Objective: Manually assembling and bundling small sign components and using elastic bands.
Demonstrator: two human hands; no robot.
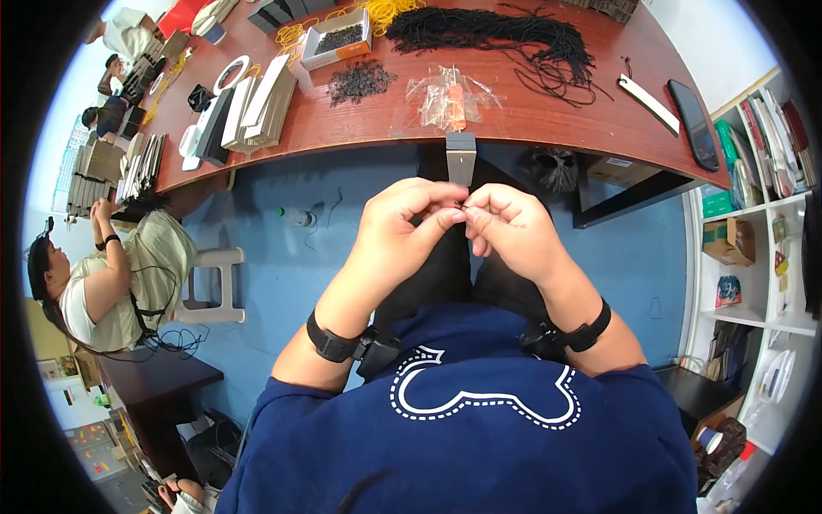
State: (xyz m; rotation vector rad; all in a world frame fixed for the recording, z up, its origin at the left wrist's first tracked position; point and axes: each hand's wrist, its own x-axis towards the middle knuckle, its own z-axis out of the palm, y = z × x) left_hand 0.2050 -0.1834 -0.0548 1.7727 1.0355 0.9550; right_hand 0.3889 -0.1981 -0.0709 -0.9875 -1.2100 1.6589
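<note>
Both my hands meet in front of me, over my lap. My left hand (pixel 407 224) is closed in a pinch, thumb against forefinger. Fingertip to fingertip with it, my right hand (pixel 512 227) pinches too. A tiny dark bit (pixel 460 206) shows between the fingertips, too small to name. Just beyond the fingers, a narrow grey box-shaped piece (pixel 461 161) with a dark top and a small mark or hole on its face juts out at the table's edge. Behind it lies a clear plastic bag (pixel 452 101) with something orange on it.
On the reddish-brown table (pixel 342 128) are a bundle of black cords (pixel 488 36), a white box (pixel 336 40) of small black parts, loose black parts (pixel 360 81), pale tags (pixel 261 107), a white strip (pixel 648 104) and a phone (pixel 693 124). A co-worker (pixel 111 274) sits at left.
</note>
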